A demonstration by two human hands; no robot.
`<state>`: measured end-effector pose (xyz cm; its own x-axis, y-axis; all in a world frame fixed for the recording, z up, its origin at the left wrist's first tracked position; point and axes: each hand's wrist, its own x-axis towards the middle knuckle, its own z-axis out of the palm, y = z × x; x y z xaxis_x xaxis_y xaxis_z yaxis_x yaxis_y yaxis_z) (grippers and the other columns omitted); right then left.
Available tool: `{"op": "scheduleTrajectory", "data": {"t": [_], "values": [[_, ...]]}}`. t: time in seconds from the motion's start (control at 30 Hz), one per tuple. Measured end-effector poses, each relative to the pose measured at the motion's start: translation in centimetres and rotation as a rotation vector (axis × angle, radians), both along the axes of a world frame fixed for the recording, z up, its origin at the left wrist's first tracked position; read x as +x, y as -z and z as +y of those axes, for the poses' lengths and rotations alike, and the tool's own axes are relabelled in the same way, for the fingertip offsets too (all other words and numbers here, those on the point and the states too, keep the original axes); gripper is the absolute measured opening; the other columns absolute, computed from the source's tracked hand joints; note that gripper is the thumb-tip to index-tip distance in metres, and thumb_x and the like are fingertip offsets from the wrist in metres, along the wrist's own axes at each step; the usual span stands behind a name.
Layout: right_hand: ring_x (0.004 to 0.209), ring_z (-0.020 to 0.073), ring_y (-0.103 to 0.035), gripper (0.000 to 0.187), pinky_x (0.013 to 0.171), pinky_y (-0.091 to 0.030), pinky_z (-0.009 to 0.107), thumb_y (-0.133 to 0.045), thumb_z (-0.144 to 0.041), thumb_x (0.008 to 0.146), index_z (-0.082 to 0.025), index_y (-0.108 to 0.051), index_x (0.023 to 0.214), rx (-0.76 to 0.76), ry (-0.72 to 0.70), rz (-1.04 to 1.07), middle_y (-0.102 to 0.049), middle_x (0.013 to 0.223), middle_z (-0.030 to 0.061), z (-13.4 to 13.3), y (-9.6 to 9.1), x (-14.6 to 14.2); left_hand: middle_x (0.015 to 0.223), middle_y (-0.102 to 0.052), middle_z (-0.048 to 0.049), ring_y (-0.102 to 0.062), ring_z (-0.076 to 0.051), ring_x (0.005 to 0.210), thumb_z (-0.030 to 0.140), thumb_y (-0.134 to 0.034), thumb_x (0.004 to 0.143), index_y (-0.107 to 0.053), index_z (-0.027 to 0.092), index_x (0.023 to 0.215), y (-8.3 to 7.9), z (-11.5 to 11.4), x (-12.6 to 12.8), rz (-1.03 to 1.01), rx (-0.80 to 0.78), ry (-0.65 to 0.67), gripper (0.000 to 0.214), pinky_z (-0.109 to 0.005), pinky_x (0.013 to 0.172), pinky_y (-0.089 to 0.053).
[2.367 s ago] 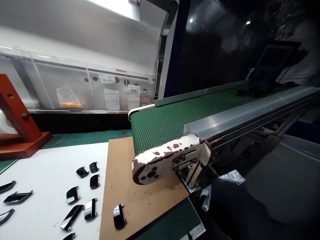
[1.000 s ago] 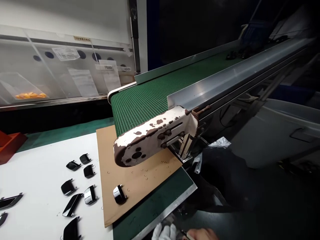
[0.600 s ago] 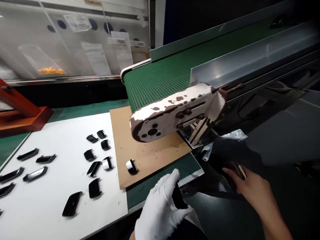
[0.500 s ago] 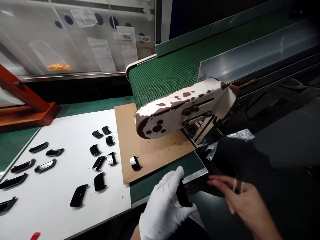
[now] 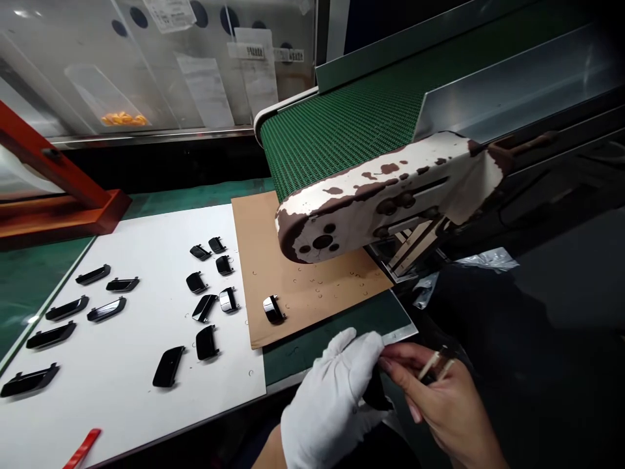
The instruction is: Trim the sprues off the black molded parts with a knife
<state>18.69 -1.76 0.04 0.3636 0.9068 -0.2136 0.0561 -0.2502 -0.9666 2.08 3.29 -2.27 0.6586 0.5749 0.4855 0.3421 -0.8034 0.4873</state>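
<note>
My left hand point(image 5: 332, 400), in a white glove, is curled around a small black glossy part point(image 5: 375, 393) just off the table's front edge. My bare right hand point(image 5: 442, 407) meets it from the right, its fingertips touching the black part, and it pinches a thin pale tool point(image 5: 434, 366) between its fingers. Several more black glossy parts lie on a white sheet point(image 5: 122, 365), and one black part point(image 5: 272, 309) rests on a brown cardboard sheet point(image 5: 303, 293).
A green conveyor belt point(image 5: 351, 124) ends over the cardboard, its end cap point(image 5: 381, 195) white with brown blotches. An orange-red stand point(image 5: 58, 195) sits at the far left. A clear panel with papers point(image 5: 205, 71) runs along the back. A red strip point(image 5: 81, 449) lies near the sheet's front edge.
The view tilted down toward the table. My gloved left hand rose into view holding the black part, and my right hand moved left from the dark area until it touched that part.
</note>
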Motion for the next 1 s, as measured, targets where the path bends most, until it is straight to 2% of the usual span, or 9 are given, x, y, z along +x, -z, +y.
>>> {"op": "scheduleTrajectory", "data": {"t": [0.1,0.2,0.27,0.4,0.57,0.73,0.83,1.0], "values": [[0.026,0.0068,-0.045,0.014,0.029,-0.035,0.016,-0.077,-0.036,0.075,-0.023,-0.077,0.079,0.121,0.028,-0.055,-0.060,0.042,-0.0032,-0.6,0.2,-0.2,0.136,-0.057,-0.0195,-0.052,-0.029,0.130,0.041,-0.058,0.093,-0.020,0.011,0.150,0.1,0.4,-0.5,-0.054,0.049,-0.064,0.075,-0.045,0.109,-0.045],[0.025,0.0093,-0.047,0.006,0.030,-0.038,0.018,-0.074,-0.030,0.078,-0.025,-0.077,0.080,0.291,0.067,-0.182,-0.052,0.033,-0.0065,-1.0,-0.2,-0.5,0.140,-0.053,-0.0201,-0.049,-0.029,0.132,0.047,-0.055,0.093,-0.019,0.013,0.151,0.4,0.7,-1.3,-0.040,0.004,-0.148,0.076,-0.045,0.108,-0.045],[0.026,0.0101,-0.049,0.006,0.031,-0.039,0.019,-0.073,-0.025,0.078,-0.028,-0.077,0.082,0.402,0.104,-0.250,-0.056,0.036,-0.0068,-1.1,-0.6,-0.7,0.141,-0.053,-0.0188,-0.049,-0.029,0.132,0.046,-0.054,0.094,-0.018,0.016,0.151,0.7,0.8,-1.7,0.002,-0.039,-0.189,0.074,-0.046,0.107,-0.047],[0.030,0.0099,-0.055,0.025,0.029,-0.041,0.019,-0.071,-0.013,0.078,-0.033,-0.075,0.093,0.578,0.070,-0.301,-0.073,0.058,-0.0049,-1.3,-0.9,-0.7,0.140,-0.054,-0.0167,-0.052,-0.030,0.130,0.046,-0.056,0.093,-0.018,0.019,0.152,1.3,0.5,-2.2,0.028,-0.078,-0.238,0.075,-0.047,0.104,-0.049],[0.031,0.0090,-0.055,0.033,0.032,-0.044,0.021,-0.070,-0.008,0.077,-0.034,-0.075,0.097,0.626,0.063,-0.353,-0.078,0.072,-0.0045,-1.8,-0.4,-0.5,0.138,-0.056,-0.0159,-0.053,-0.028,0.129,0.043,-0.053,0.095,-0.019,0.019,0.151,1.3,0.4,-2.2,0.031,-0.060,-0.230,0.070,-0.046,0.103,-0.050],[0.047,0.0170,-0.069,0.029,0.051,-0.058,0.029,-0.072,-0.009,0.076,-0.031,-0.075,0.094,0.719,0.068,-0.422,-0.078,0.072,-0.0027,-1.9,-0.3,-0.3,0.137,-0.057,-0.0178,-0.055,-0.029,0.127,0.042,-0.054,0.095,-0.023,0.017,0.150,0.9,0.3,-2.2,0.027,-0.050,-0.209,0.068,-0.047,0.102,-0.051],[0.048,0.0199,-0.070,0.025,0.049,-0.059,0.032,-0.073,-0.012,0.076,-0.030,-0.076,0.093,0.761,0.077,-0.439,-0.078,0.071,-0.0002,-1.7,-0.5,-0.4,0.138,-0.056,-0.0175,-0.054,-0.030,0.128,0.041,-0.057,0.094,-0.022,0.017,0.150,0.6,0.1,-2.3,0.025,-0.048,-0.196,0.070,-0.047,0.103,-0.051],[0.041,0.0182,-0.066,0.021,0.049,-0.059,0.033,-0.075,-0.016,0.075,-0.031,-0.076,0.090,0.760,0.088,-0.457,-0.078,0.068,-0.0010,-1.7,-0.7,-0.5,0.135,-0.059,-0.0174,-0.055,-0.028,0.127,0.042,-0.053,0.096,-0.022,0.017,0.149,0.0,0.0,-2.1,0.010,-0.013,-0.183,0.067,-0.045,0.103,-0.051]]}}
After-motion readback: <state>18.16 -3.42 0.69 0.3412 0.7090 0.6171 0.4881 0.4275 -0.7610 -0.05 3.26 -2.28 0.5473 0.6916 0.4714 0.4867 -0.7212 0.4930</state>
